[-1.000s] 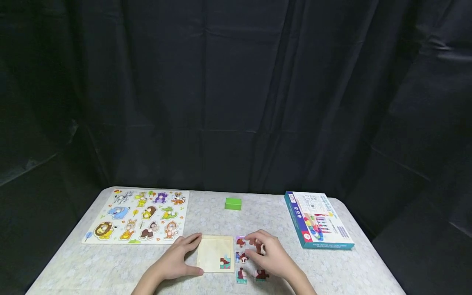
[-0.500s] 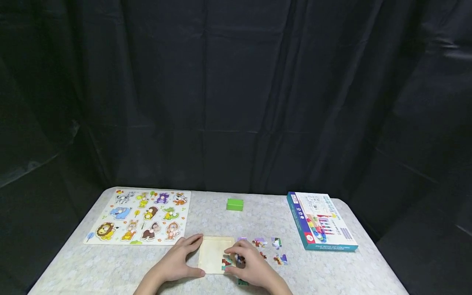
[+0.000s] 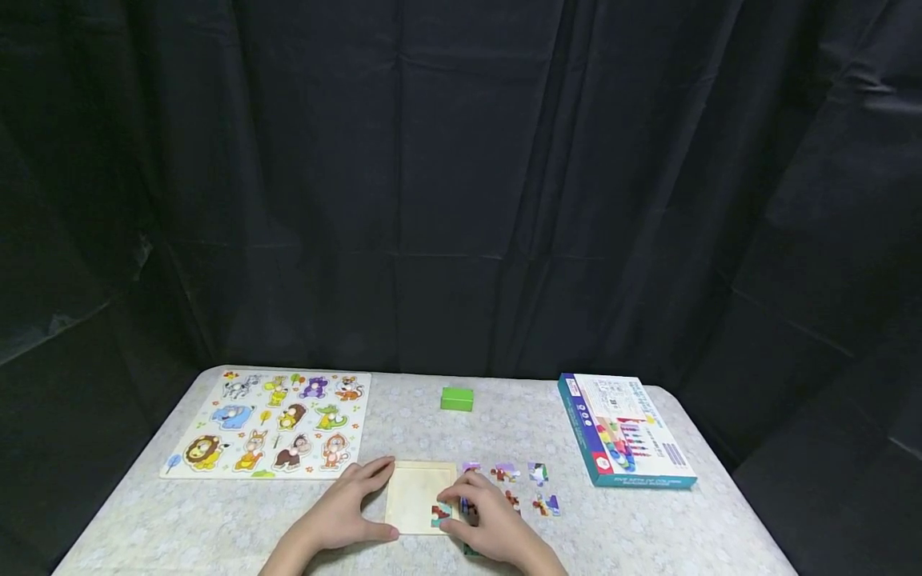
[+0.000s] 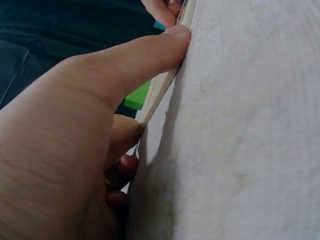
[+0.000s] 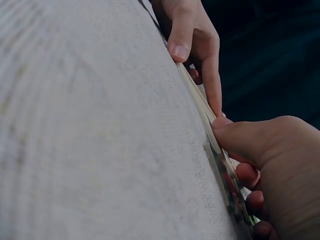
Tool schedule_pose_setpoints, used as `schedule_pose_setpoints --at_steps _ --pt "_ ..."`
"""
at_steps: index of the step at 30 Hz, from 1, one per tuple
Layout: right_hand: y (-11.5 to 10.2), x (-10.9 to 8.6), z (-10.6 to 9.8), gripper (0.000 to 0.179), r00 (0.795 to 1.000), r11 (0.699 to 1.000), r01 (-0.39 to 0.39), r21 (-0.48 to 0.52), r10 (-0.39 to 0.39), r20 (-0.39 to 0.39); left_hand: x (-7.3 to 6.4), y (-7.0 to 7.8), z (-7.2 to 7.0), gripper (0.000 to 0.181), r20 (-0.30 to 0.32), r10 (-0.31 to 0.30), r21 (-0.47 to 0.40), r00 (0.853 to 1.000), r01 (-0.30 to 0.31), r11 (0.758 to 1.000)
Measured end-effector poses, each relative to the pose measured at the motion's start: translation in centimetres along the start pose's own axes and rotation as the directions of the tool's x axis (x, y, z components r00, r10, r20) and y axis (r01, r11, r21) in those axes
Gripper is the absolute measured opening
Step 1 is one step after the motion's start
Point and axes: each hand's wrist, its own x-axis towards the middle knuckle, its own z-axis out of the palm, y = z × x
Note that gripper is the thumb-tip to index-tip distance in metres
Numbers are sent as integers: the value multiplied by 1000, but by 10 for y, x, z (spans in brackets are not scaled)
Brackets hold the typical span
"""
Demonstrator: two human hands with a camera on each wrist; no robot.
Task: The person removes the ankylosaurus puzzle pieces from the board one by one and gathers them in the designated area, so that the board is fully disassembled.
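Observation:
A shallow square wooden puzzle tray (image 3: 414, 490) lies on the table. My left hand (image 3: 353, 506) holds its left side, thumb at the near corner and index finger at the far one. The left wrist view shows that thumb (image 4: 167, 47) against the tray's wooden edge. A red and teal jigsaw piece (image 3: 438, 514) lies inside the tray by the near right corner. Thumb and index finger of my right hand (image 3: 491, 520) pinch this piece from either side. In the right wrist view the right thumb (image 5: 245, 137) is right at the tray's rim. Other right fingers hover over loose pieces.
Several loose jigsaw pieces (image 3: 538, 473) lie right of the tray, some partly hidden beneath my right hand. An animal puzzle board (image 3: 277, 412) is at the left, a green block (image 3: 457, 399) behind the tray, and a flat toy box (image 3: 623, 432) at the right.
My right hand has moved left from the loose pieces to the piece in the tray's corner, uncovering pieces at the right. My left hand has stayed on the tray.

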Motion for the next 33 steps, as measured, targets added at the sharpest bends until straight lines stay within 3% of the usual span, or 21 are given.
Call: schedule_pose_setpoints --at_steps 14,33 --pt "-1 1 -1 30 1000 1000 -16 -14 17 16 1 0 -1 104 -6 6 10 1000 -6 1000" --pt "-14 1 -8 29 999 995 20 -94 -17 36 -1 1 -1 104 -21 17 41 1000 -16 999"
